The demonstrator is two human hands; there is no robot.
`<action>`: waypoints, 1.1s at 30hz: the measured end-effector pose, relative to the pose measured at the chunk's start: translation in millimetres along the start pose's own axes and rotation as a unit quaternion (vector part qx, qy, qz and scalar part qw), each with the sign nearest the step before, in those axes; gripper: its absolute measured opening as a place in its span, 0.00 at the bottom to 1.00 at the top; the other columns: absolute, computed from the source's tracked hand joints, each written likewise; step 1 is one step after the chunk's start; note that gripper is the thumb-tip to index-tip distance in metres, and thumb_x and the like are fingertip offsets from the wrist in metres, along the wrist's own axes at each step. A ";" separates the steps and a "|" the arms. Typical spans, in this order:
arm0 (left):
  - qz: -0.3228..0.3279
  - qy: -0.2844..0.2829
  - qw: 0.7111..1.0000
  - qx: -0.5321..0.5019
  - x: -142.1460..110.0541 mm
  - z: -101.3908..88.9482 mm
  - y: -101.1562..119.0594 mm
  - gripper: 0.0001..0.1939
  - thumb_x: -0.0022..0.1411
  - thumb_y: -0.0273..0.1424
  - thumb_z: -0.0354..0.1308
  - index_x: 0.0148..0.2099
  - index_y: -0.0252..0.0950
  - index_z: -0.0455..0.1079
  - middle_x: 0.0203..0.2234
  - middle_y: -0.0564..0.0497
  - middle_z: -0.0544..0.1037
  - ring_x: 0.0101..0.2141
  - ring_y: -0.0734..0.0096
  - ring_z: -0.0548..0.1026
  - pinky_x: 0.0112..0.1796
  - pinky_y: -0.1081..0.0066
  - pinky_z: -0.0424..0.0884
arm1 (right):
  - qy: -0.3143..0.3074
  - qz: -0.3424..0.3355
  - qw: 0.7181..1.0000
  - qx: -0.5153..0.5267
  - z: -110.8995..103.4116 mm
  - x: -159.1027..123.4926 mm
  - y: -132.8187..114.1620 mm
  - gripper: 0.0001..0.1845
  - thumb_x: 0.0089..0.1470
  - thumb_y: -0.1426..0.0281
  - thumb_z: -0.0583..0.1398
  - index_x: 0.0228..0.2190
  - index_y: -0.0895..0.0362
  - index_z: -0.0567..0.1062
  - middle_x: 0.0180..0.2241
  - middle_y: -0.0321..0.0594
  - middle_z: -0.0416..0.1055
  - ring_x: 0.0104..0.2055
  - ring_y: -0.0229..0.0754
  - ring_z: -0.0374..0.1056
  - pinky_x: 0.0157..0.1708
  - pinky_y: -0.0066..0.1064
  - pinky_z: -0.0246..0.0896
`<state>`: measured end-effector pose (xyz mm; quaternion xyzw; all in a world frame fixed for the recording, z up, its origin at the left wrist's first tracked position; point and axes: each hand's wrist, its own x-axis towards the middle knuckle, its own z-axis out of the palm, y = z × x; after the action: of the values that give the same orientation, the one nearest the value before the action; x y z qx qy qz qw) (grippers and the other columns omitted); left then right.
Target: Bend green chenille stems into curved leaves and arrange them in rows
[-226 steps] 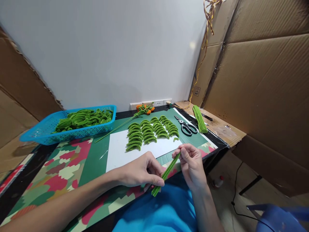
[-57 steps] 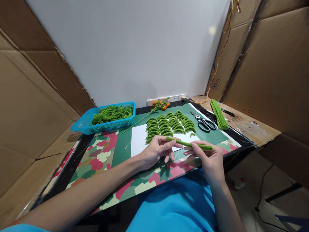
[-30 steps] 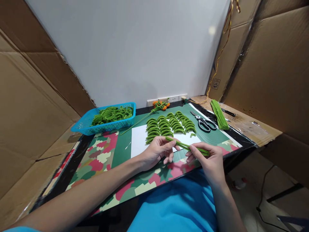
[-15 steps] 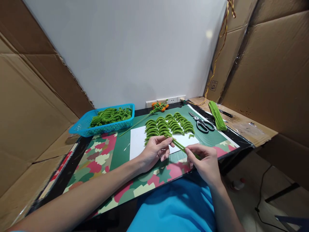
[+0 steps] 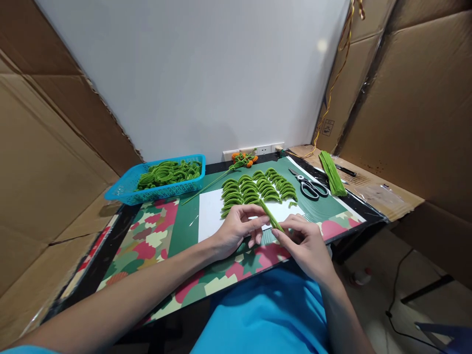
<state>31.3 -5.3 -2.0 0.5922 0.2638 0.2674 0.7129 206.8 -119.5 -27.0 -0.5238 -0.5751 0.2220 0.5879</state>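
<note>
Pinched between left hand (image 5: 240,228) and right hand (image 5: 305,245): chenille stems (image 5: 271,215).
Bent-stem columns (image 5: 264,188) look done, eleven o'clock; straight bundle (image 5: 332,174) remains, two o'clock.

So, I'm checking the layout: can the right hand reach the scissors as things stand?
Probably yes: nothing covers the scissors, just beyond the right hand, though its fingers hold green strips.

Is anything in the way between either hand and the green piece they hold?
Nothing visible: the left hand and right hand both touch the green piece directly. The scissors lie apart, beyond the right hand.
</note>
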 end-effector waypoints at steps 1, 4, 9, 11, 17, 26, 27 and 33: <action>-0.001 -0.006 1.000 0.003 -0.2 -0.2 -0.2 0.20 0.56 0.41 0.78 0.43 0.32 0.80 0.25 0.51 0.81 0.17 0.74 0.76 0.15 0.79 0.66 | -0.002 0.002 1.000 0.003 -0.5 0.5 0.0 0.13 0.63 0.61 0.68 0.30 0.53 0.86 0.24 0.37 0.70 0.30 0.41 0.62 0.28 0.31 0.56; 0.005 -0.025 1.000 0.013 -1.3 0.8 0.9 0.20 0.59 0.41 0.76 0.47 0.33 0.80 0.30 0.49 0.82 0.18 0.74 0.77 0.15 0.78 0.67 | 0.020 0.036 0.997 0.071 -2.3 1.4 3.4 0.15 0.62 0.59 0.69 0.28 0.55 0.85 0.21 0.34 0.66 0.26 0.39 0.59 0.26 0.31 0.54; 0.000 -0.092 0.996 0.018 -2.6 5.7 5.0 0.21 0.70 0.46 0.65 0.53 0.33 0.79 0.40 0.44 0.81 0.22 0.71 0.81 0.18 0.76 0.71 | 0.154 0.066 0.957 0.237 -4.4 0.8 12.1 0.13 0.57 0.58 0.73 0.34 0.55 0.85 0.30 0.36 0.75 0.23 0.33 0.59 0.20 0.27 0.55; -0.012 -0.102 0.995 -0.001 -2.3 6.5 5.8 0.24 0.73 0.49 0.59 0.55 0.33 0.77 0.39 0.44 0.80 0.23 0.70 0.81 0.18 0.76 0.71 | 0.165 0.071 0.948 0.264 -2.9 -0.7 12.0 0.12 0.56 0.59 0.74 0.36 0.54 0.85 0.33 0.37 0.77 0.22 0.33 0.62 0.19 0.26 0.58; -0.110 -0.145 0.974 -0.133 -6.4 10.4 7.2 0.32 0.74 0.57 0.52 0.64 0.37 0.73 0.31 0.52 0.72 0.17 0.80 0.64 0.17 0.78 0.57 | 0.137 0.068 0.964 0.218 9.6 -7.8 -0.9 0.09 0.58 0.62 0.73 0.36 0.54 0.85 0.26 0.36 0.77 0.21 0.36 0.69 0.19 0.26 0.64; -0.131 -0.118 0.957 -0.230 -16.8 19.1 12.3 0.24 0.74 0.46 0.59 0.61 0.33 0.78 0.30 0.54 0.66 0.19 0.82 0.59 0.20 0.78 0.53 | 0.160 0.050 0.969 0.181 15.2 -4.3 -6.6 0.06 0.58 0.64 0.72 0.33 0.53 0.85 0.30 0.37 0.82 0.29 0.43 0.79 0.28 0.29 0.73; -0.126 -0.112 0.959 -0.228 -17.2 19.7 12.1 0.24 0.74 0.45 0.61 0.61 0.33 0.78 0.31 0.54 0.66 0.20 0.83 0.60 0.20 0.78 0.53 | 0.162 0.048 0.969 0.178 15.6 -4.1 -6.6 0.06 0.58 0.65 0.72 0.33 0.53 0.85 0.30 0.38 0.83 0.30 0.43 0.80 0.29 0.30 0.74; -0.114 -0.061 0.976 -0.177 -16.3 25.9 7.3 0.22 0.68 0.45 0.69 0.56 0.34 0.80 0.33 0.53 0.71 0.22 0.83 0.66 0.17 0.82 0.57 | 0.149 0.023 0.977 0.150 17.1 -2.7 -8.5 0.03 0.59 0.67 0.71 0.34 0.54 0.86 0.32 0.39 0.84 0.32 0.43 0.81 0.32 0.28 0.76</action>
<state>37.0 -33.7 10.3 0.4382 0.2343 0.1906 0.8466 187.7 -118.7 -24.4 -0.4702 -0.4290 0.2391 0.7333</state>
